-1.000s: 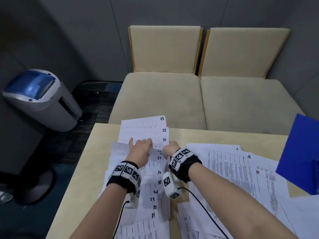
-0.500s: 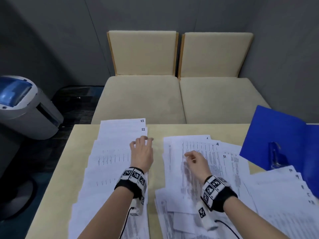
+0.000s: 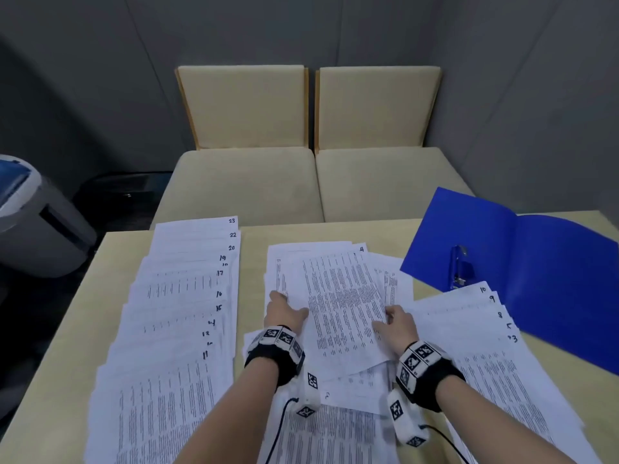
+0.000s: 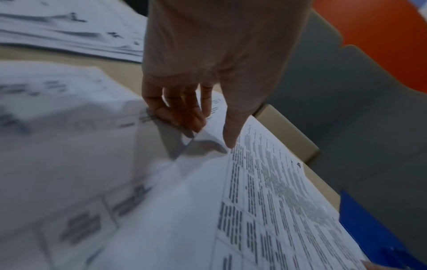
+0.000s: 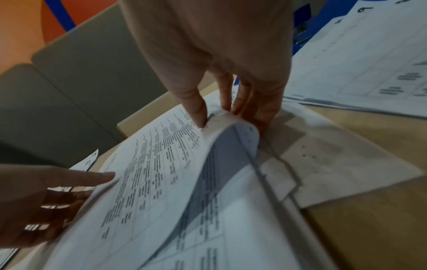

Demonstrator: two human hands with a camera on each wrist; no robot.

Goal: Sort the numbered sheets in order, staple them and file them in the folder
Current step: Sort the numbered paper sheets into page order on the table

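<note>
A printed sheet marked 4 (image 3: 345, 306) tops the loose middle pile. My left hand (image 3: 284, 311) pinches its left edge; in the left wrist view the thumb (image 4: 231, 135) lies on top with fingers under the curled paper (image 4: 277, 201). My right hand (image 3: 393, 321) pinches its right edge, and the right wrist view shows that edge (image 5: 231, 127) lifted off the pile, thumb (image 5: 196, 109) above. A fan of sheets numbered 11 to 23 (image 3: 181, 296) lies at the left. Another fan showing 10, 9, 8, 5, 3 (image 3: 485, 329) lies at the right. An open blue folder (image 3: 552, 279) lies far right.
A blue clip-like piece (image 3: 460, 266) sits on the folder's left flap. The pale wooden table (image 3: 254, 249) ends just beyond the sheets. Two beige seats (image 3: 318, 185) stand behind it. A grey and blue machine (image 3: 33, 222) is on the floor at the left.
My left hand left the left fan and moved right to the middle pile. My right hand shifted to the pile's right side. Both now pinch the sheet marked 4.
</note>
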